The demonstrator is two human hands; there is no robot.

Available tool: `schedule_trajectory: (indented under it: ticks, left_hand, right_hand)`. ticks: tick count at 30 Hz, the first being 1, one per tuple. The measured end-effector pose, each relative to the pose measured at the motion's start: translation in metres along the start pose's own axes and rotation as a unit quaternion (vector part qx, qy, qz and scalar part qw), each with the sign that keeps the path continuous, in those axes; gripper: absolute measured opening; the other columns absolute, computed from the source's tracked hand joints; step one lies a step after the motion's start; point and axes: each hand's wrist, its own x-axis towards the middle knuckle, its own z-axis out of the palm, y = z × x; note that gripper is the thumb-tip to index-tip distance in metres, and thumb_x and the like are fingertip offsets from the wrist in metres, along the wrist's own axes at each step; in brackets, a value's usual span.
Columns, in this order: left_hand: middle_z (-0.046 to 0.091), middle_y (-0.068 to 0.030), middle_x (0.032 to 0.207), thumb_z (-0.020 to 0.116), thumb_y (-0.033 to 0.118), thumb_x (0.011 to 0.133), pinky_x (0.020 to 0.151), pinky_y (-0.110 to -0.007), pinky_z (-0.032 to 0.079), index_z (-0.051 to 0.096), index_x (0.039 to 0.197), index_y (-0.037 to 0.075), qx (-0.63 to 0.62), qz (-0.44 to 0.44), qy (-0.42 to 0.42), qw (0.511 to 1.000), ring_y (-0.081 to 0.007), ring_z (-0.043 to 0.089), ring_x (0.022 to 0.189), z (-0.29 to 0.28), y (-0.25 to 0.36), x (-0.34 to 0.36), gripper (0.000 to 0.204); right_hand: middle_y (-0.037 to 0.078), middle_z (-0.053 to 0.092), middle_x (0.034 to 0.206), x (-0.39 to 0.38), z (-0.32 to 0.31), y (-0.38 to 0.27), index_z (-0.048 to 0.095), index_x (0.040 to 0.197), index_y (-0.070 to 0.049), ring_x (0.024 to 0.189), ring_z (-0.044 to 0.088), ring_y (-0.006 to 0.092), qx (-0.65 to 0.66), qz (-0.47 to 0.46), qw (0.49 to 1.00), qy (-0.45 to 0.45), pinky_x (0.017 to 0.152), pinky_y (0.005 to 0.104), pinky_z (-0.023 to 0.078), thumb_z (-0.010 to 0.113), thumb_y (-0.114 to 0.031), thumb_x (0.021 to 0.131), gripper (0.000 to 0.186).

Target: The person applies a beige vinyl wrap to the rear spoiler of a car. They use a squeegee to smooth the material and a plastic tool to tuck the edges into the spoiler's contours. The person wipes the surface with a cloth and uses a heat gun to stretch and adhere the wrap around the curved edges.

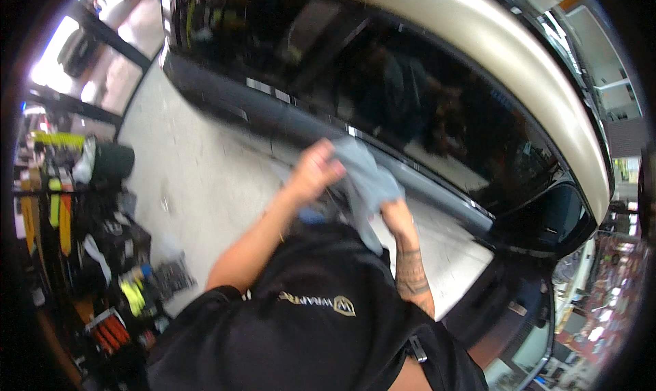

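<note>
A grey-blue cloth [365, 172] hangs in loose folds in front of my body, beside the car door. My right hand [398, 219] is closed around the cloth's right side. My left hand [318, 172] is at the cloth's upper left edge, its fingers bent and apart. Motion blurs those fingertips, and I cannot tell whether they touch the fabric. Just beyond both hands, a car [499, 32] with dark side windows and a pale gold roof edge runs across the view. Its dark door panel [287, 121] lies below the glass.
A black side mirror [557, 217] sticks out at the right. An opened dark car door or panel [502, 299] stands at the lower right. Tools, bags and bottles crowd a rack [61, 213] at the left. Pale floor [178, 158] shows between rack and car.
</note>
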Motion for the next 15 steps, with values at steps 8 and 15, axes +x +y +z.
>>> schedule_trajectory:
  ticks: [8,15]
  left_hand:
    - [0.055,-0.0195,0.129,0.062,0.027,0.081,0.109,-0.039,0.032,0.045,0.133,-0.009,0.221,0.102,0.316,0.917,-0.0278,0.053,0.119,-0.17,0.12,-0.164,0.066]
    - [0.061,-0.0038,0.106,0.063,0.021,0.091,0.091,-0.026,0.042,0.057,0.118,0.0,0.333,-0.082,0.465,0.816,-0.0122,0.056,0.101,-0.163,0.099,-0.24,0.034]
  right_hand:
    - [0.009,0.069,0.079,-0.028,-0.084,0.046,0.063,0.108,-0.001,0.066,0.065,0.0155,-0.172,0.199,0.965,-0.005,0.058,0.0288,0.049,0.064,-0.028,0.091,0.032]
    - [0.014,0.069,0.077,0.021,-0.077,0.068,0.065,0.106,0.001,0.064,0.066,0.0189,-0.275,0.19,0.937,-0.103,0.062,0.0325,0.051,0.069,-0.027,0.087,0.034]
